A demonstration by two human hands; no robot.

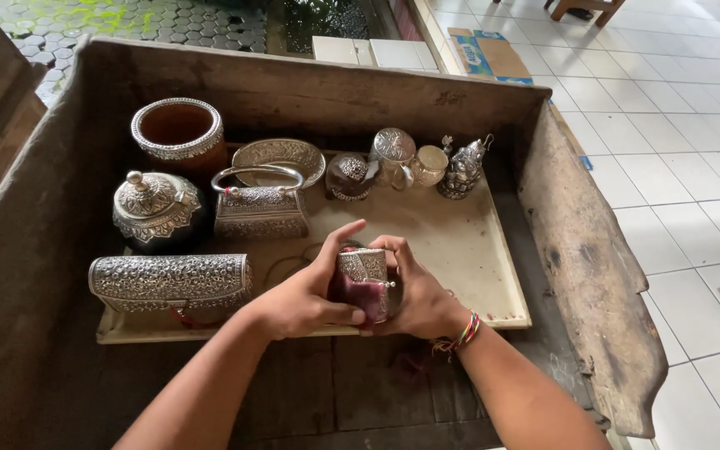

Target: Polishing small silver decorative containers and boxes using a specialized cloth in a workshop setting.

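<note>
Centrally, lower frame: small embossed silver purse [365, 283] with maroon body, clasped between left hand [302, 296] and right hand [418, 292], each grip closed on it. Beneath: cream tray [477, 258] of silverware.

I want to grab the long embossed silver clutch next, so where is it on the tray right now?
In the head view, the long silver clutch lies at the tray's front left corner, just left of the left hand and in front of the lidded silver bowl.

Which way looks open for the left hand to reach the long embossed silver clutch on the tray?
Probably yes. The long silver clutch lies just beside the left hand with nothing between them, but that hand would first have to let go of the small purse, which the right hand also holds.
</note>
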